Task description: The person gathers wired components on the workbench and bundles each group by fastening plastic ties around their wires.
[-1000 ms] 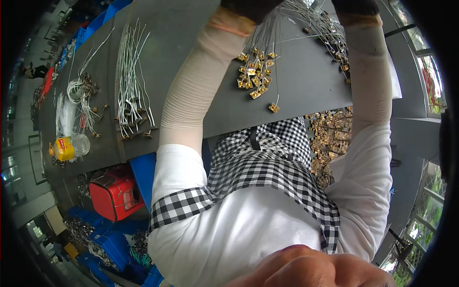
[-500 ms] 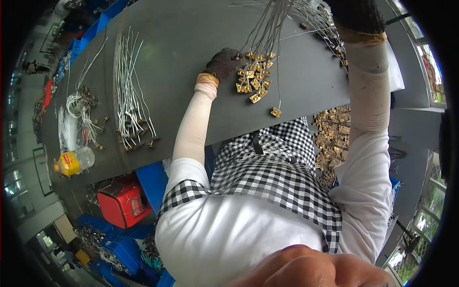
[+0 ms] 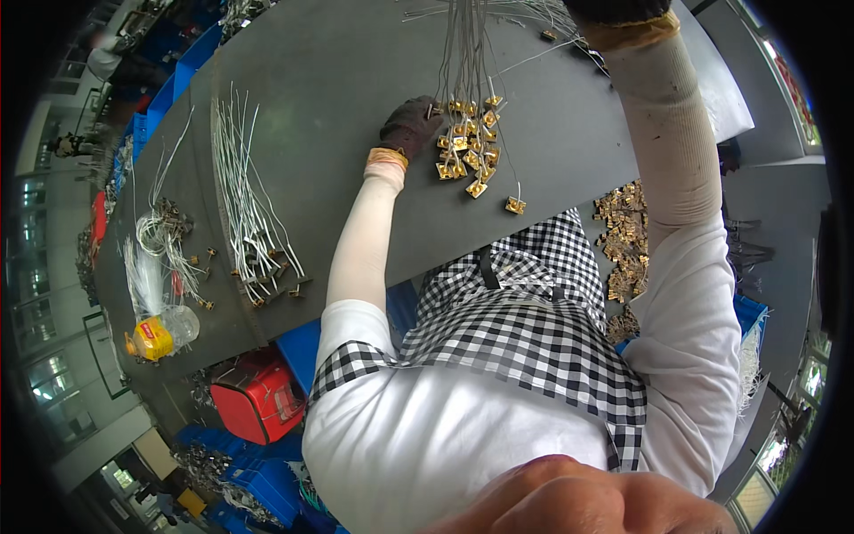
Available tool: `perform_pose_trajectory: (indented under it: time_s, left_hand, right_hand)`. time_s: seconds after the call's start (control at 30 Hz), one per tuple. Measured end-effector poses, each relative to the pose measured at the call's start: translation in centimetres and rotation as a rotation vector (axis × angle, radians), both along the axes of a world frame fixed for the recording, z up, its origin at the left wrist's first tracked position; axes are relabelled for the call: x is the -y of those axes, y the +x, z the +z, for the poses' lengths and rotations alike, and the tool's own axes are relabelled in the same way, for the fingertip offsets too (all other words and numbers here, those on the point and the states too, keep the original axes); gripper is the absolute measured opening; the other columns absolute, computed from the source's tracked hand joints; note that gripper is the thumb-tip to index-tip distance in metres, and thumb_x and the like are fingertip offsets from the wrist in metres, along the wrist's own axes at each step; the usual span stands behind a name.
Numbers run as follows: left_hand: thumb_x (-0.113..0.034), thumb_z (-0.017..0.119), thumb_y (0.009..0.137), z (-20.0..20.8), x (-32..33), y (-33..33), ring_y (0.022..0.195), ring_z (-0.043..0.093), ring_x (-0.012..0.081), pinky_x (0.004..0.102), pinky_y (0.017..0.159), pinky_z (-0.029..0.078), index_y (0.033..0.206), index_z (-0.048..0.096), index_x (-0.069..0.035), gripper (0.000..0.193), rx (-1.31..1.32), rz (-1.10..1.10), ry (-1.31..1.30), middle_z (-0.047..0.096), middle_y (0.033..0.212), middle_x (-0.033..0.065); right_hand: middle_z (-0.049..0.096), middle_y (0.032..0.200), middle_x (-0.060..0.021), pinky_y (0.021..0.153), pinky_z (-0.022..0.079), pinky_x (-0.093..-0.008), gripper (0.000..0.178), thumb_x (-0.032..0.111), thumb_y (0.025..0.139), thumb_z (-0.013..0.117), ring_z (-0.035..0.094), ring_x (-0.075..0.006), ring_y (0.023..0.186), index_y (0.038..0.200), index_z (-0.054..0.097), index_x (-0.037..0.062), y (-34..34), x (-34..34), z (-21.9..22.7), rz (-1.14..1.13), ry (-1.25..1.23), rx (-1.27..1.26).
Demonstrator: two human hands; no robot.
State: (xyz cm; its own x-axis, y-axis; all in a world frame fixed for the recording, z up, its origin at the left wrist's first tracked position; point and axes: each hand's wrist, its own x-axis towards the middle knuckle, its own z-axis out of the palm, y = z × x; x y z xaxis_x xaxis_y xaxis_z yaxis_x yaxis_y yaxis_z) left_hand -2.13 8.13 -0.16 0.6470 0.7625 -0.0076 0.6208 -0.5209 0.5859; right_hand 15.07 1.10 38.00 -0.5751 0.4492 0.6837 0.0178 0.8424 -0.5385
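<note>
A bundle of thin grey wires hangs down over the dark grey table. Its lower ends carry several square brass clips resting on the table. My right hand, in a dark glove, is raised at the top edge and mostly cut off, holding the bundle's upper end. My left hand, also in a dark glove with a white arm sleeve, lies on the table at the left side of the clip cluster, fingers closed on the nearest clips. One clip lies apart near the table's front edge.
A sheaf of white wires lies left of my arm, and a smaller coil and a yellow-capped plastic bottle sit further left. A heap of brass parts lies by my right side. A red box and blue bins stand below the table.
My left hand came down from the raised bundle to the brass clips on the table and has stayed there. My right hand remains up with the wires.
</note>
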Motion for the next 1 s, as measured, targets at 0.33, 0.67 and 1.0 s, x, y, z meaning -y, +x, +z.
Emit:
perform_pose_trajectory:
  time_s: [0.33, 0.67, 1.0]
  left_hand:
    - [-0.027, 0.070, 0.085, 2.1, -3.5, -0.6, 0.104, 0.069, 0.0339, 0.0431, 0.094, 0.054, 0.107, 0.077, -0.016, 0.025, -0.237, -0.158, -0.167, 0.073, 0.111, 0.0122]
    - [-0.028, 0.070, 0.088, -2.6, -2.8, 0.1, 0.104, 0.068, 0.0346, 0.0426, 0.090, 0.054, 0.114, 0.067, -0.005, 0.035, 0.014, 0.194, 0.138, 0.071, 0.109, 0.0172]
    - [-0.028, 0.064, 0.092, -2.9, 1.2, -1.4, 0.108, 0.065, 0.0355, 0.0436, 0.093, 0.052, 0.111, 0.070, -0.007, 0.029, 0.042, 0.081, 0.074, 0.070, 0.110, 0.0168]
  right_hand:
    - [0.063, 0.082, -0.0045, 0.054, 0.048, -0.0269, 0.028, 0.030, 0.105, 0.055, 0.059, -0.0103, 0.061, 0.112, 0.066, 0.0052, -2.1, 0.9, -1.6, -0.414, 0.088, -0.239]
    - [0.064, 0.083, -0.0047, 0.055, 0.050, -0.0269, 0.027, 0.030, 0.105, 0.055, 0.060, -0.0102, 0.062, 0.113, 0.066, 0.0062, -2.2, 0.7, -1.9, -0.449, 0.065, -0.297]
    - [0.065, 0.088, -0.0023, 0.053, 0.046, -0.0255, 0.030, 0.031, 0.103, 0.060, 0.056, -0.0081, 0.062, 0.118, 0.066, 0.0049, -1.9, -0.1, -1.6, -0.356, 0.041, -0.303]
